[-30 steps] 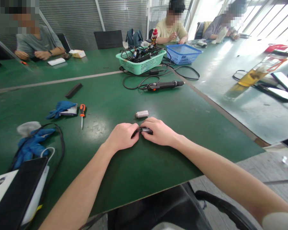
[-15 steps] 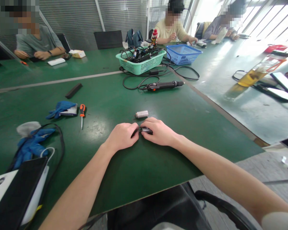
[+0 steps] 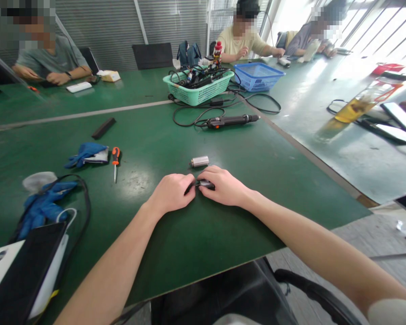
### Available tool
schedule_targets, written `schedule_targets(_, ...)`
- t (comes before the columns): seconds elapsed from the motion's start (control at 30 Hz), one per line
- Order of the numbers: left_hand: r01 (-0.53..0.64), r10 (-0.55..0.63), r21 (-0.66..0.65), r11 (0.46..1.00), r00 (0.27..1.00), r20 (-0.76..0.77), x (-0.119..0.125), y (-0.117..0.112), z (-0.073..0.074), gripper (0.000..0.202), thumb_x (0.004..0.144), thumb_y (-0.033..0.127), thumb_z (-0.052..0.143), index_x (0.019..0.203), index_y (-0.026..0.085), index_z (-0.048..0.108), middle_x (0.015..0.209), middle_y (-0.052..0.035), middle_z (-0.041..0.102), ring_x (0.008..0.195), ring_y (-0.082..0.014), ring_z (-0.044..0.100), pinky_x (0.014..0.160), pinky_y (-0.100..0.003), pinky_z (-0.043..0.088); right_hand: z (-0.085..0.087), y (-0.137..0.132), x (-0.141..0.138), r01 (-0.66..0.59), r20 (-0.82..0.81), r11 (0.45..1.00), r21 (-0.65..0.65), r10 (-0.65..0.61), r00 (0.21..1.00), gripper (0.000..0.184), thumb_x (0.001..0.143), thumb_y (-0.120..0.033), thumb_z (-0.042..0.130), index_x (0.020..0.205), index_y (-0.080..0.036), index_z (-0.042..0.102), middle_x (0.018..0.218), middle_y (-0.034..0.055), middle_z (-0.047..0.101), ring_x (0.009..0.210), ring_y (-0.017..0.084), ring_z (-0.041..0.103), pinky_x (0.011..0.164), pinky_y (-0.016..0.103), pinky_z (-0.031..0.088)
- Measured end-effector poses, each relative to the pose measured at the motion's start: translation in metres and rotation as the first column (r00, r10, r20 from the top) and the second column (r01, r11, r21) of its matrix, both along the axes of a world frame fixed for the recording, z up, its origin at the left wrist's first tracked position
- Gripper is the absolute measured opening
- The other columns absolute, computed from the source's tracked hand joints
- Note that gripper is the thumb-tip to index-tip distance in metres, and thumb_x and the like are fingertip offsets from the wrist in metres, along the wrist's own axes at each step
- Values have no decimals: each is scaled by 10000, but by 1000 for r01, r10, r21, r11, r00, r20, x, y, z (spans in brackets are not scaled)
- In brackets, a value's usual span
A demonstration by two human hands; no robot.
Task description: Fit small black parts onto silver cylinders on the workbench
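My left hand [image 3: 171,194] and my right hand [image 3: 223,187] rest close together on the green work table [image 3: 203,239]. Between my fingertips, both hands pinch a small black part [image 3: 205,183] with a thin black tail, and my fingers hide much of it. A short silver-and-white cylinder [image 3: 199,161] lies just beyond my hands, not touching them. Farther left lies an orange-handled screwdriver [image 3: 115,162].
Blue gloves [image 3: 45,210] and a black cable lie at the left, by a black-and-white device [image 3: 23,275]. Ahead are an electric screwdriver [image 3: 228,120], a green basket [image 3: 198,89] of cables and a blue basket [image 3: 257,76]. Co-workers [image 3: 240,34] sit beyond.
My hands and the black part stay almost still. A co-worker's hand at the far table has moved rightward.
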State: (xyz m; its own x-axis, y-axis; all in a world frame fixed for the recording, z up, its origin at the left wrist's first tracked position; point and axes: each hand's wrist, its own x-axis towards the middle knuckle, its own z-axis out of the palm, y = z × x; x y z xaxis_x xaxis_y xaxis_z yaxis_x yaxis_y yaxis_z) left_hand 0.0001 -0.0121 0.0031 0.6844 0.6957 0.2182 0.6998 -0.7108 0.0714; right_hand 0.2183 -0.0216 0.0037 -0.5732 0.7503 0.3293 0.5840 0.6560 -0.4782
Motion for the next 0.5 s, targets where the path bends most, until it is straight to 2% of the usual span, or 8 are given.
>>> schedule_targets(0.5,32,-32,-1,999,999,9,-2,0,-1,180,948,277,477,877,189,619,804,-51,673,737,-200,633,681,-314,446,-4,1,0,-3,1,1000,-4,3,1000,189,893,-214,608,1065,-172,675,1056,103,678,1037,253,615,939,387,505)
